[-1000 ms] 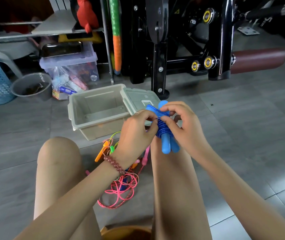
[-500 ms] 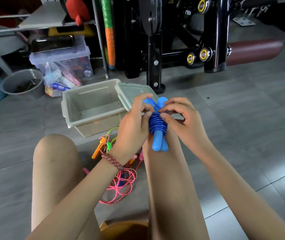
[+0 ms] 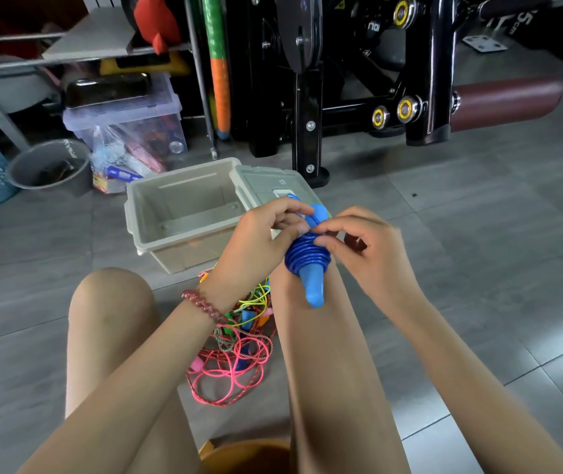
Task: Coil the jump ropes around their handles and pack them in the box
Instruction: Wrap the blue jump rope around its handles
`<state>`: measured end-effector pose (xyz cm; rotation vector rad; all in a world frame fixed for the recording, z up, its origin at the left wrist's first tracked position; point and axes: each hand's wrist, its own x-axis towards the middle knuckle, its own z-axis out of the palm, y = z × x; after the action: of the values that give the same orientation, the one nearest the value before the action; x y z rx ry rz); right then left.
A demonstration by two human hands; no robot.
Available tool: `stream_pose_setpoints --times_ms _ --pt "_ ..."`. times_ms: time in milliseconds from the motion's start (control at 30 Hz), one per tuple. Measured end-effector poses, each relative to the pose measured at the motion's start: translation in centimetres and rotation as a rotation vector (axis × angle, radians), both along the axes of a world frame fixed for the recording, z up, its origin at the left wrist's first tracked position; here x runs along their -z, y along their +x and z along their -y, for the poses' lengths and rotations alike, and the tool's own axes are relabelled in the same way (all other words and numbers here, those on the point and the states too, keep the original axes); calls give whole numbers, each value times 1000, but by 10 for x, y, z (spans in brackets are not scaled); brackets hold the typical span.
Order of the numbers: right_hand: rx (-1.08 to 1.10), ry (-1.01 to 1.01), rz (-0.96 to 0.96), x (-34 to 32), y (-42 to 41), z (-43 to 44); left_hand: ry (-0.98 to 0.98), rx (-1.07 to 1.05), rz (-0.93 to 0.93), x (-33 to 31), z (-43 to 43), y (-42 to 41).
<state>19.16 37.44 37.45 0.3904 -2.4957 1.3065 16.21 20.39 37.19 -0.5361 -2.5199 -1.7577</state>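
Floor tiles [image 3: 478, 234] in grey under beige box [image 3: 184, 258], black gym frame [image 3: 302, 97] behind.

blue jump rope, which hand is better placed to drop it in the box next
Probably the left hand: it holds the blue jump rope at its top and is nearer the open box. The right hand only pinches at the coil, farther away.

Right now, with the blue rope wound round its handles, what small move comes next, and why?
Probably tuck the rope's loose end under the coils: the blue jump rope is wound, the left hand and right hand pinch its top, and the box stands open.
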Motion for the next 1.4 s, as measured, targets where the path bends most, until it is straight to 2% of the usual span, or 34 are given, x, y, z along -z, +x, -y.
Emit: stream_pose_setpoints --times_ms 133,200,300,367,433,533,633,800,900,1033,1133,1400 --pt "80 183 -99 0 2 0 19 -43 21 1 -5 2" --pt "68 191 -105 0 0 1 30 -44 6 1 -5 1" --pt "-1 18 40 2 -3 6 46 13 -93 4 -3 6" --pt "-39 -130 204 3 -3 11 65 19 -85 9 -2 13" --pt "-85 -149 301 5 0 14 106 1 -56 17 -1 20" --pt "-140 -127 350 2 1 13 93 -11 -101 24 0 27" --pt "-138 -237 404 2 1 15 25 -86 -188 24 0 28" --pt "-169 -275 441 7 4 19 17 -72 -158 26 7 19" --pt "-228 -226 358 11 10 25 19 -49 -177 31 13 21" --pt "-300 -45 211 18 17 30 -43 -50 -185 35 25 20" --pt "-299 -10 207 17 18 31 -127 -74 -176 38 28 22" --pt "-301 49 333 16 23 40 -72 -122 -125 44 41 40"
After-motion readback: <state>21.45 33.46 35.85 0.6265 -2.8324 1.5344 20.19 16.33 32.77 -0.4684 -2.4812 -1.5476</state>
